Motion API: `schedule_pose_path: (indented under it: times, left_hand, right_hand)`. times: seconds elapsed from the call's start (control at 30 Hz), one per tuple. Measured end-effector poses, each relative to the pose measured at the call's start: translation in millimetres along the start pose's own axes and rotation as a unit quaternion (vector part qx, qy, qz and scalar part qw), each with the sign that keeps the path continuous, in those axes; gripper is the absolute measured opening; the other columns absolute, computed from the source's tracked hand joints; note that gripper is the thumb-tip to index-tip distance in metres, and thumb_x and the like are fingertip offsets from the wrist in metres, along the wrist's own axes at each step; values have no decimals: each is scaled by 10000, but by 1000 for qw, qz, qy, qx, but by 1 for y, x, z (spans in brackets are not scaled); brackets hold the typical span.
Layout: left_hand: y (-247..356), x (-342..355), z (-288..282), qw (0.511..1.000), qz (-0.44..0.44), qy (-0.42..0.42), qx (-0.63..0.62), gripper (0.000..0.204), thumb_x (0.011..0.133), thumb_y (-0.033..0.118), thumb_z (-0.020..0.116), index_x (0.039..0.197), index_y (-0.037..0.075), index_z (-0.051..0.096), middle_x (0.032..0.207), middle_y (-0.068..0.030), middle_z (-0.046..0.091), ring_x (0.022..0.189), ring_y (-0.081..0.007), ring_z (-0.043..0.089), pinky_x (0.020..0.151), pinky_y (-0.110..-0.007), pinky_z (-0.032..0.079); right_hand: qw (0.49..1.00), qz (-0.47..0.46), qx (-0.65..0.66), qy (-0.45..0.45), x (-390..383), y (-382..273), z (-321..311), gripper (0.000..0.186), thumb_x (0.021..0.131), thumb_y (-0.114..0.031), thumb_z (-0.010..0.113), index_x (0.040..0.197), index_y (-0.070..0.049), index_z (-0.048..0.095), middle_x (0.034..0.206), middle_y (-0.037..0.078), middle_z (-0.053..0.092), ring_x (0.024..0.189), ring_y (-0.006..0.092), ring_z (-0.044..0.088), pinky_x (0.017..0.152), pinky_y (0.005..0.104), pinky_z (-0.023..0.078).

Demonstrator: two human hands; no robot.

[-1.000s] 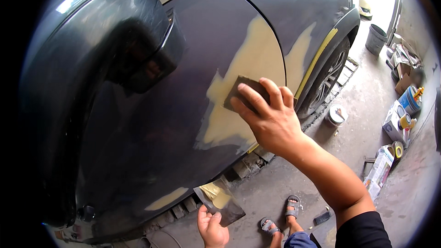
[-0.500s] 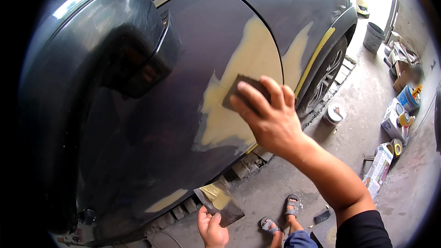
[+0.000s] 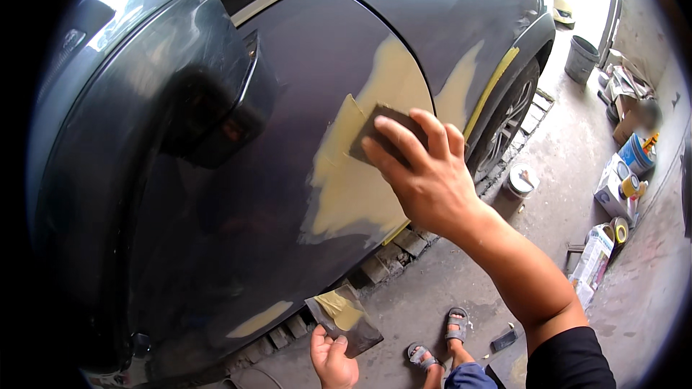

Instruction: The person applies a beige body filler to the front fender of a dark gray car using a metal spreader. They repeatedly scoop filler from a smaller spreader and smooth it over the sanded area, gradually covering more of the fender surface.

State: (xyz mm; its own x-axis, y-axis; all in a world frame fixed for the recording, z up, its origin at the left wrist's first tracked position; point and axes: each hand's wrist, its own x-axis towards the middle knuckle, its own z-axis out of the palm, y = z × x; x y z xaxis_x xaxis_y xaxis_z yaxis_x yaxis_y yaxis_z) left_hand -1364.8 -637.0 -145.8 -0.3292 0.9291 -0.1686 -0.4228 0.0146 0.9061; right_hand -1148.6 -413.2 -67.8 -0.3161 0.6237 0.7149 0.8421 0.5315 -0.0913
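Note:
A dark car door (image 3: 216, 230) carries a wide patch of cream-yellow body filler (image 3: 353, 194), with a smaller filler smear (image 3: 259, 319) low down. Against the big patch, my right hand (image 3: 429, 173) presses a flat dark spreader (image 3: 388, 130), fingers spread over its back. A fresh ridge of filler stands at the patch's upper left side, just left of the spreader. Below the door's lower edge, my left hand (image 3: 334, 356) pinches a dark flat plate (image 3: 364, 335) between thumb and fingers. A lump of yellow filler (image 3: 339, 310) lies on that plate.
A side mirror (image 3: 216, 101) juts out at the left. Yellow tape (image 3: 491, 94) edges the wheel arch. On the floor at right stand a white tub (image 3: 522, 180), a dark bucket (image 3: 582, 59), and boxes and cans (image 3: 616, 187) along the wall.
My right hand has shifted the spreader slightly up across the patch, and a filler ridge now shows beside it. The left hand and its plate have hardly moved.

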Motion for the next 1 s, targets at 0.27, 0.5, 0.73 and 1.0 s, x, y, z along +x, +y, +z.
schedule_pose_path:
  times: [0.27, 0.5, 0.73, 1.0]
  left_hand:
    - [0, 1, 10, 1000, -5, 12, 17, 456, 786, -77, 444, 1240, -51, 481, 1188, -170, 609, 1119, -239, 580, 1036, -387, 425]
    - [3, 1, 7, 1000, 0, 15, -6, 464, 782, -74, 445, 1245, -55, 470, 1199, -178, 606, 1127, -248, 580, 1031, -390, 432]
    - [9, 0, 26, 1000, -7, 8, -4, 463, 781, -67, 446, 1243, -65, 469, 1208, -188, 603, 1135, -253, 580, 1038, -392, 427]
    - [12, 1, 36, 1000, -11, 11, -17, 478, 778, -59, 455, 1256, -50, 467, 1225, -181, 596, 1156, -259, 565, 1056, -394, 411]
  right_hand:
    - [999, -29, -3, 25, 28, 16, 6, 525, 771, -64, 598, 1278, -194, 572, 1379, 33, 434, 1253, 357, 361, 996, 494, 327]
    - [1000, -20, 5, 3, 22, 21, -15, 485, 779, -84, 611, 1253, -185, 600, 1396, 33, 435, 1282, 349, 345, 1009, 493, 318]
    - [999, -42, -5, 5, 47, 42, -13, 518, 771, -69, 617, 1272, -194, 578, 1409, 34, 432, 1269, 362, 369, 1001, 498, 330]
    - [999, -23, -18, -14, 37, 50, -33, 503, 783, -94, 618, 1279, -164, 573, 1422, 28, 417, 1293, 355, 340, 1004, 519, 322]
